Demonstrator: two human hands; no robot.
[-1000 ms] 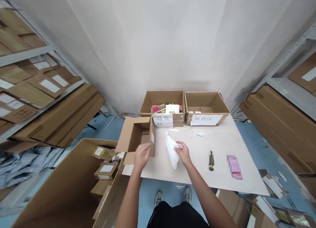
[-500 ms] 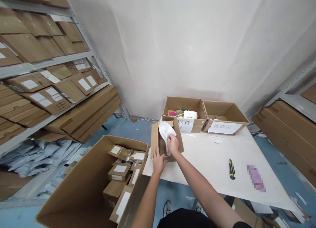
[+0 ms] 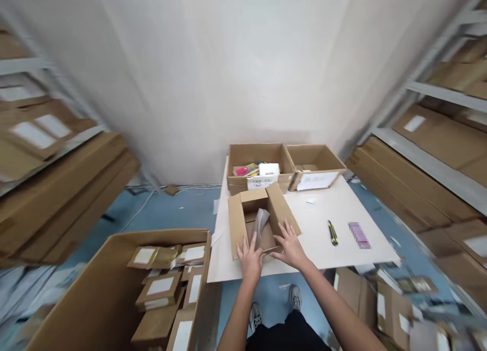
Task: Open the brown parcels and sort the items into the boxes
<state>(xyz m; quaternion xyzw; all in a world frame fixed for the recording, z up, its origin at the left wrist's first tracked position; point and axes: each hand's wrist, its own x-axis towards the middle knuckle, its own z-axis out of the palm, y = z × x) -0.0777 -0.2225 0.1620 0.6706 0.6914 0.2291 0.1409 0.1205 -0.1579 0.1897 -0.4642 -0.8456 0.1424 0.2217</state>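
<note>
Open carton (image 3: 268, 237): sits at the near left of the table (image 3: 315, 216), its mouth facing up.
Carton's long axis: runs near to far, the far end leaning a little to the left.
Flaps: the left flap (image 3: 236, 224) spreads out to the left, the right flap (image 3: 284, 209) to the right; the far flap (image 3: 254, 195) is folded outward at the far end. The near one is hidden by the fingers.
Pale sheet (image 3: 261, 223): inside the open carton, its long axis near to far — the far end curls up and toward the right.
Left hand (image 3: 250, 258): at the near left corner of the open carton, fingers spread wide and pointing far; whether the fingertips pinch the cardboard, I cannot tell.
Right hand (image 3: 291, 248): at the near right corner, fingers spread over the near end of the right flap, thumb reaching left along the near rim.
Box cutter (image 3: 333, 233): on the table, right of the right hand, lying near to far.
Pink item (image 3: 359, 235): just right of the box cutter, pixelated.
Far boxes: two side by side — the left box (image 3: 255, 151) holds bright packets and a white pack; the right box (image 3: 312, 153) bears a white label.
Big carton (image 3: 89, 285): near left, with small taped boxes (image 3: 160, 286) inside.
</note>
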